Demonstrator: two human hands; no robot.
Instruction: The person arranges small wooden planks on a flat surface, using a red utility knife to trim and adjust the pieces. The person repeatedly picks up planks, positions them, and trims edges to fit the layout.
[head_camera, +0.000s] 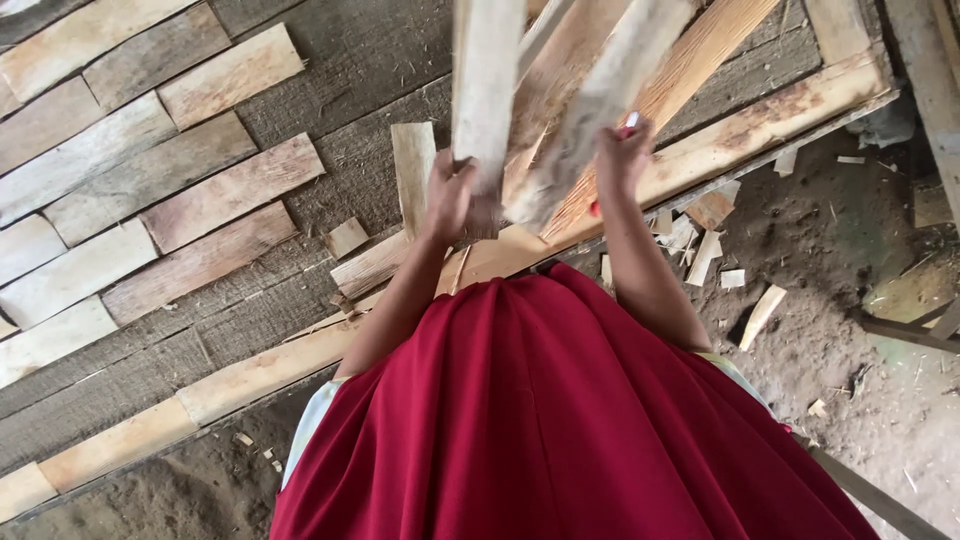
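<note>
Head view: each hand (450, 195) (apparently) grips a wooden slat (487, 90).

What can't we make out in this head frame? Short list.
- Wooden slats, head view: upper ends cut off by the top edge; motion blur hides how many there are.
- Left hand: fingers wrapped behind the slats, grip unclear.
- Right hand: a small red item at its fingers, too small to identify.
- Workbench: near edge partly hidden by the red garment.

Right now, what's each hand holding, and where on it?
Left hand grips the lower end of a pale wooden slat. Right hand grips the lower end of a second slat; something small and red shows there, unclear.
</note>
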